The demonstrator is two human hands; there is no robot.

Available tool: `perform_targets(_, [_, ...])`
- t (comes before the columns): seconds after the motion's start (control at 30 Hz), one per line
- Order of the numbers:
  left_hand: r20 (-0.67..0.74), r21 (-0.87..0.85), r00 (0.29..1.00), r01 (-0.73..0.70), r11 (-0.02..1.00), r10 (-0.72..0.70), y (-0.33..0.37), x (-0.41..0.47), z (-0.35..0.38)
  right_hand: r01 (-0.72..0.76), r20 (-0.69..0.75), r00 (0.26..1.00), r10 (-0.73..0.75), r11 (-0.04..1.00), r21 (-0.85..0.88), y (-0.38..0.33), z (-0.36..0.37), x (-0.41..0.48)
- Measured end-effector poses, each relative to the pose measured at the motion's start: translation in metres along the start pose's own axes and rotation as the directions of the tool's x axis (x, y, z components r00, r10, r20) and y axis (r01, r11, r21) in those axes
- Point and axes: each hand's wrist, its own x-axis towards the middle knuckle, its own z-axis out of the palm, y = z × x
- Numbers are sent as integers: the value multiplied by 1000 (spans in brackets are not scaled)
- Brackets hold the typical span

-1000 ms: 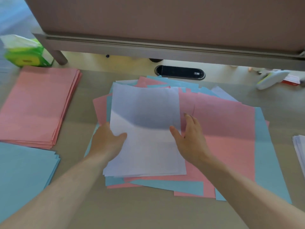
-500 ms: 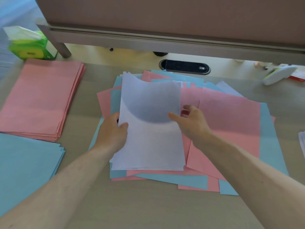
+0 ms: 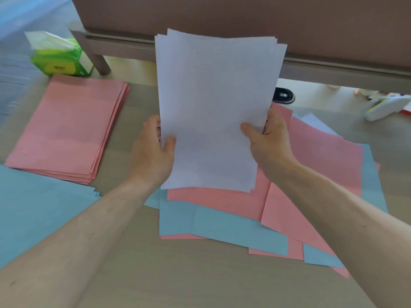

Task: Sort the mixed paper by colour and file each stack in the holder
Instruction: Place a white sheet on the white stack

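Both left hand and right hand grip the white sheets upright, long axis vertical

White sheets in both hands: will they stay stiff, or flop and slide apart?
Probably floppy: the white sheets stand upright only with the left hand and right hand gripping opposite edges. Likely to slide apart: their top edges are fanned.

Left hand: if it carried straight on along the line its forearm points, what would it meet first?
Probably the brown partition at the far edge of the desk. The left hand, gripping the white sheets, points forward and slightly right; those sheets hide that stretch, so depth is unsure.
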Motion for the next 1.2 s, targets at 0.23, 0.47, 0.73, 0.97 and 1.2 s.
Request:
perform_targets(0.23, [17, 48, 969, 244, 969, -245, -4, 10, -4, 74, 24, 997, -73, 997, -29, 0, 6, -4])
perform_targets(0.47, [3, -247, 978, 204, 947, -210, 6, 22, -10, 108, 19, 994, -109, 993, 37, -8, 2, -7])
perform_targets(0.73, [-245, -261, 969, -93, 961, 28, 45, 32, -18, 184, -11, 983, -184, 980, 77, -36, 14, 5])
perform_targets(0.97, [-188, -209, 980, -104, 973, 64, 43, 16, -21, 209, 51, 977, -208, 978, -5, -26, 11, 0])
perform_targets(1.2, [-19, -55, 1000, 18, 998, -19, 38, 17, -21, 180, 99, 982, -163, 964, -195, -21, 23, 1])
